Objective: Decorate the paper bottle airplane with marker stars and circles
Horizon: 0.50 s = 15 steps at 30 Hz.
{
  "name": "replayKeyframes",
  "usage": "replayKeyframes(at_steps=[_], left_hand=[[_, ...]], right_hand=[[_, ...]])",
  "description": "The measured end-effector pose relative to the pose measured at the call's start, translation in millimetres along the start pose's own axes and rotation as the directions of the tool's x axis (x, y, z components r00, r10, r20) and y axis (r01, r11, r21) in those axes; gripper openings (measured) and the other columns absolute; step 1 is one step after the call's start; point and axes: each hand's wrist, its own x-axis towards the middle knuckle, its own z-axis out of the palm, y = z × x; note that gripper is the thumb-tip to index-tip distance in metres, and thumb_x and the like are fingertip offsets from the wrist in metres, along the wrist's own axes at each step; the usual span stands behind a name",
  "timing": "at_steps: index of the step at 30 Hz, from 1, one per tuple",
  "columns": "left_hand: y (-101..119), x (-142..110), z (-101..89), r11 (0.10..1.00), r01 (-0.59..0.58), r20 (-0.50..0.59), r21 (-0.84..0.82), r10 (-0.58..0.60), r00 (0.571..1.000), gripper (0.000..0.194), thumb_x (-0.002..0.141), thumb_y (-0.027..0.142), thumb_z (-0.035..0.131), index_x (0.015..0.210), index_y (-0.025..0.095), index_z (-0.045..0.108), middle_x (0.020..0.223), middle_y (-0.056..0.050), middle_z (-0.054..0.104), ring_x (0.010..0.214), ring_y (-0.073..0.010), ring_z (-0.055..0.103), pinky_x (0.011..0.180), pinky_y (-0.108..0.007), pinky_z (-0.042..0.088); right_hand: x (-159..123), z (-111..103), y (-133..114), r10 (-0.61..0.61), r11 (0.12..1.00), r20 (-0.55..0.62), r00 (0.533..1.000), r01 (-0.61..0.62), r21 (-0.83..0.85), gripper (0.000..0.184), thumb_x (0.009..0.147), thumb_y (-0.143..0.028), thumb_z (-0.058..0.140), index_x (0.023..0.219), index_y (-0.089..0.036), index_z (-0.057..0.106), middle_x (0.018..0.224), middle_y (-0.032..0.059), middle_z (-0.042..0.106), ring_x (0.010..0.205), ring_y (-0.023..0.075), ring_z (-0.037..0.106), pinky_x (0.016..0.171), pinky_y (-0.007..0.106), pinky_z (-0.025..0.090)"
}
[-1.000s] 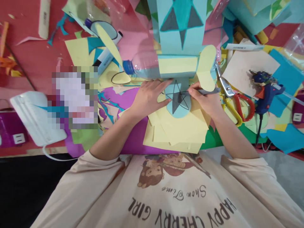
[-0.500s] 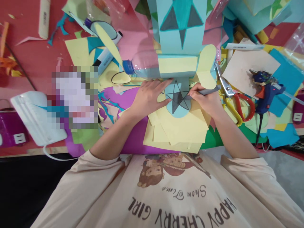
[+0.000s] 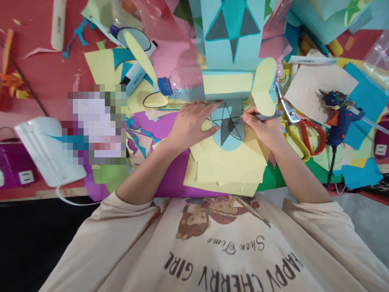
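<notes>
My right hand (image 3: 261, 127) grips a grey marker (image 3: 263, 117), its tip touching a black star drawn on a light blue paper piece (image 3: 228, 134). My left hand (image 3: 191, 123) lies flat with fingers stretched out, pressing the left edge of that blue piece onto a stack of yellow paper sheets (image 3: 231, 168). Just beyond the hands lies a plastic bottle (image 3: 182, 86) wrapped in blue and yellow paper with yellow wing shapes (image 3: 263, 87).
Scissors with red and yellow handles (image 3: 299, 125) lie right of my right hand, a blue glue gun (image 3: 340, 117) further right. A white face mask (image 3: 45, 150) rests at left. Coloured paper scraps, markers (image 3: 138, 67) and a blue star box (image 3: 232, 30) crowd the table.
The marker tip has shifted slightly along the star's right side. My left hand has stayed pressed on the paper.
</notes>
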Motion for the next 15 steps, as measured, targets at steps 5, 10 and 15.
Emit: replayKeyframes(at_steps=[5,10,15], left_hand=[[0.4,-0.1,0.1,1.0,0.005,-0.001,0.007,-0.005,1.0,0.059,0.095,0.037,0.063,0.151,0.02,0.055,0.115,-0.01,0.073,0.112,-0.0313,0.069,0.098,-0.043,0.05],[0.1,-0.6,-0.1,1.0,0.003,-0.005,-0.005,-0.003,1.0,0.058,0.095,0.037,0.063,0.151,0.021,0.055,0.117,-0.01,0.073,0.114,-0.031,0.068,0.099,-0.043,0.049],[-0.2,-0.4,0.4,1.0,0.002,-0.004,-0.008,-0.002,1.0,0.059,0.095,0.037,0.062,0.151,0.022,0.055,0.117,-0.009,0.073,0.115,-0.0313,0.068,0.099,-0.042,0.049]], right_hand=[[0.3,-1.0,-2.1,-0.012,1.0,0.014,1.0,0.012,-0.002,0.012,0.075,-0.029,0.062,0.066,-0.021,0.064,0.065,-0.0004,0.061,0.065,0.0143,0.057,0.07,0.033,0.05],[-0.1,-0.2,-4.3,-0.017,1.0,0.01,1.0,0.017,-0.006,0.01,0.071,-0.027,0.058,0.062,-0.022,0.062,0.065,0.001,0.064,0.067,0.0157,0.059,0.07,0.034,0.05],[-1.5,-0.1,-4.3,-0.039,0.998,0.047,0.998,0.041,-0.055,0.011,0.072,-0.025,0.058,0.062,-0.022,0.061,0.064,0.0,0.064,0.067,0.0158,0.059,0.069,0.033,0.049]])
